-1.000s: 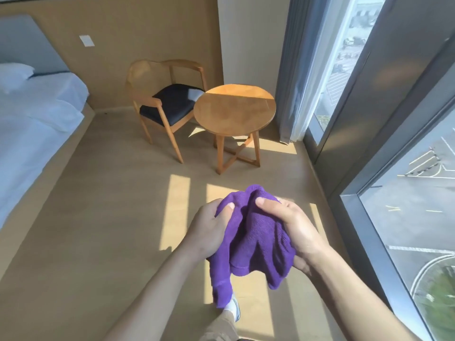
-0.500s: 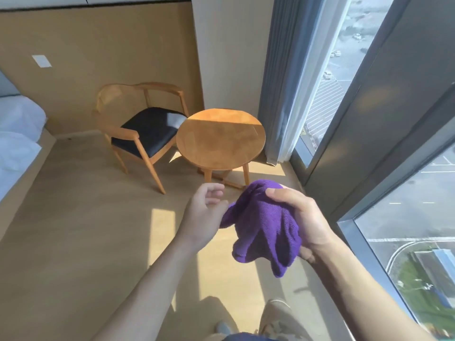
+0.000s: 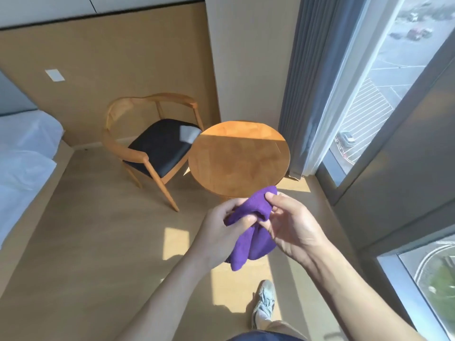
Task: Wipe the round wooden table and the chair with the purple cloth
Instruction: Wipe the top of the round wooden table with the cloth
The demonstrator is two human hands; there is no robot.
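Both hands hold the purple cloth bunched in mid-air just short of the round wooden tabletop: the left hand and right hand each keep a closed grip on it. The chair stands beside the tabletop, a bed at far left.

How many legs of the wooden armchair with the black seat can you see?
2: the wooden armchair's front leg nearest the viewer, and another left of it. Others may be hidden.
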